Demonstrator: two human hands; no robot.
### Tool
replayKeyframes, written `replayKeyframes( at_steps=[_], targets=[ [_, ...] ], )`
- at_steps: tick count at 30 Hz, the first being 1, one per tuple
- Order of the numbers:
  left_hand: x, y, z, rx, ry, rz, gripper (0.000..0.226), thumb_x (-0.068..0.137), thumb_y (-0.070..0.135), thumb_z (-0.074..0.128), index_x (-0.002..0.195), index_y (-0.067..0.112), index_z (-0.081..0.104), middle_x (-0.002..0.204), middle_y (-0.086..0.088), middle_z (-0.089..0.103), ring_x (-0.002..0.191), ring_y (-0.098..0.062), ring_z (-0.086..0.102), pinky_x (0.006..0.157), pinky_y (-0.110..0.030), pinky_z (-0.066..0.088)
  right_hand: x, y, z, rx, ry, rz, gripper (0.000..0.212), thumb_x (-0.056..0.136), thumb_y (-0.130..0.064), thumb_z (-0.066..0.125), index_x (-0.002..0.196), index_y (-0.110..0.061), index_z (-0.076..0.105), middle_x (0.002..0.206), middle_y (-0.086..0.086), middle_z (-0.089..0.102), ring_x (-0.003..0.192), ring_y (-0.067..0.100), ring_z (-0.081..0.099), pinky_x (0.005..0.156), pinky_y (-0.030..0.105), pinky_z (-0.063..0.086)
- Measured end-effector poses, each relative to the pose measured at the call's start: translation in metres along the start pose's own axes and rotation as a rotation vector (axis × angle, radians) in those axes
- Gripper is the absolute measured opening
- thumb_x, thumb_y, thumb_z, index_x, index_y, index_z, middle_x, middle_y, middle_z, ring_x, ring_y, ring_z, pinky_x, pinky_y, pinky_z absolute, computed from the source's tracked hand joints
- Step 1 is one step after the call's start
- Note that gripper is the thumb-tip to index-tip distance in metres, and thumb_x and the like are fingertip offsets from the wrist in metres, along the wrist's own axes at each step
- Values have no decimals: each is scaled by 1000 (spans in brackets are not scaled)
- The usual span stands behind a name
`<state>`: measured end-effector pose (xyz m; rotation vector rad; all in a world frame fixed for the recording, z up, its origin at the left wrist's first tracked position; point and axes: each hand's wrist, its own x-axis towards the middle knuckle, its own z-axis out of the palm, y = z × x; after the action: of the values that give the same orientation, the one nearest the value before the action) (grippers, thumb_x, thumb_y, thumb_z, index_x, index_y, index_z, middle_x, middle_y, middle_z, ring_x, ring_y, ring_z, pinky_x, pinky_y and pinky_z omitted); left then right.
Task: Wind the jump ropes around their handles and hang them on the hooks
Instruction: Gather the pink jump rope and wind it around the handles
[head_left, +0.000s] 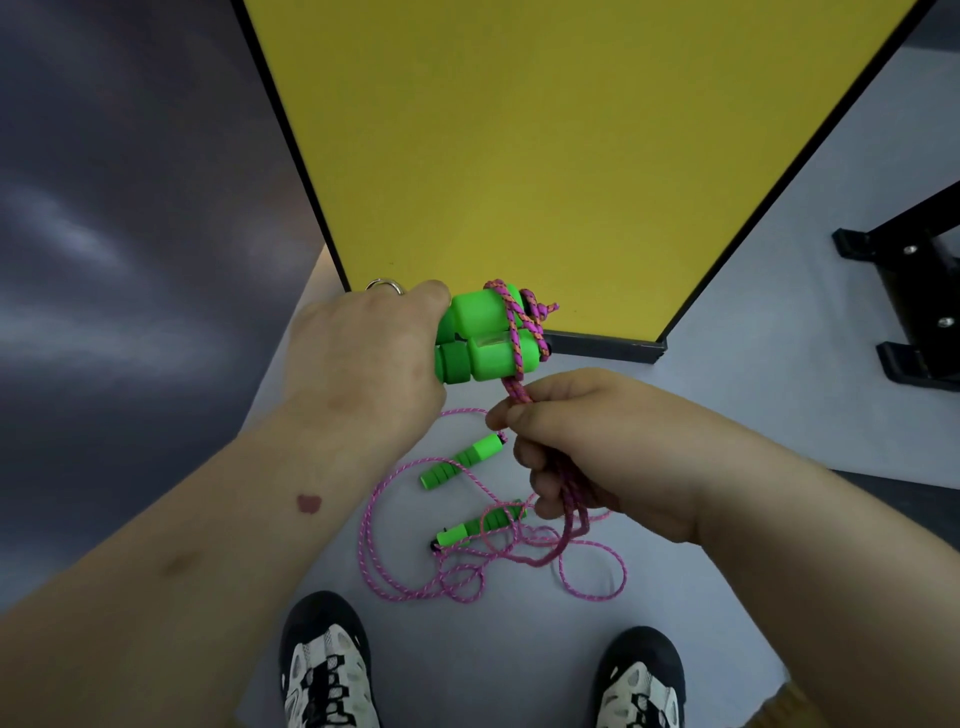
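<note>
While our left hand clamps both stiff handles, our right hand pinches the limp, light rope close to them.

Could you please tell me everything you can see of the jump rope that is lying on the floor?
The jump rope on the floor has two bright green handles, plastic by the look, with ribbed grip sections: one lies higher in the picture, the other below it, both slanted. Its thin pink speckled cord lies unwound in loose, tangled loops on the pale floor, between the person's two shoes. Neither hand touches it; part of it is hidden behind the right hand.
</note>
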<state>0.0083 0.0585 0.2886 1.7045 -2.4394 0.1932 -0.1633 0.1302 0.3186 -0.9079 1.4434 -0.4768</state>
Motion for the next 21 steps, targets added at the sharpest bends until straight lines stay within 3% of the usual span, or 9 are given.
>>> replayKeyframes(
  at_steps=[4,6,9,12,14,16,18,21],
  targets=[
    [0,0,0,11,-11,3,39,71,16,66,91,31,37,69,7,27,65,-27,40,61,-33,26,-10,-15,-4,151,-43,11,19,99,1,49,111,8,60,72,12,68,57,21,66,62,35,61],
    [0,0,1,8,-7,0,35,70,16,66,93,29,42,69,7,26,66,-27,40,61,-34,26,-15,-21,-7,112,-37,2,18,97,5,49,107,2,63,82,15,75,64,22,71,69,37,62],
    [0,-1,1,6,-20,-4,34,70,16,66,97,28,48,69,7,28,66,-27,40,61,-34,27,-23,-26,-11,-198,52,-55,18,90,-2,57,99,-15,66,84,9,78,70,23,74,73,36,60],
    [0,0,0,4,-34,17,34,71,17,65,94,31,44,69,7,27,68,-27,41,63,-34,27,-24,-32,-16,-534,160,-221,20,84,-12,62,94,-27,70,84,2,77,62,15,66,62,35,54],
    [0,2,-1,-2,-53,47,36,73,17,64,91,33,37,72,7,32,71,-28,44,64,-34,28,-22,-38,-19,-616,194,-340,21,84,-14,62,93,-30,71,83,-3,76,67,13,68,66,36,57],
    [-1,4,-3,-11,-56,88,34,74,17,62,91,32,36,78,4,42,76,-30,53,65,-34,29,-18,-42,-23,-673,211,-416,25,86,-13,59,95,-32,71,80,-8,75,67,9,66,61,27,55],
    [-1,6,-5,-15,-54,128,32,74,18,62,92,33,39,81,4,48,80,-30,58,65,-34,29,-10,-45,-27,-711,235,-457,28,88,-11,55,97,-33,70,78,-10,72,62,4,61,55,20,48],
    [-2,7,-6,3,-68,166,33,73,18,62,99,32,49,84,4,53,82,-29,60,64,-34,27,0,-47,-36,-731,287,-492,27,92,-11,57,99,-33,72,80,-15,68,72,0,62,55,12,46]
  ],
)
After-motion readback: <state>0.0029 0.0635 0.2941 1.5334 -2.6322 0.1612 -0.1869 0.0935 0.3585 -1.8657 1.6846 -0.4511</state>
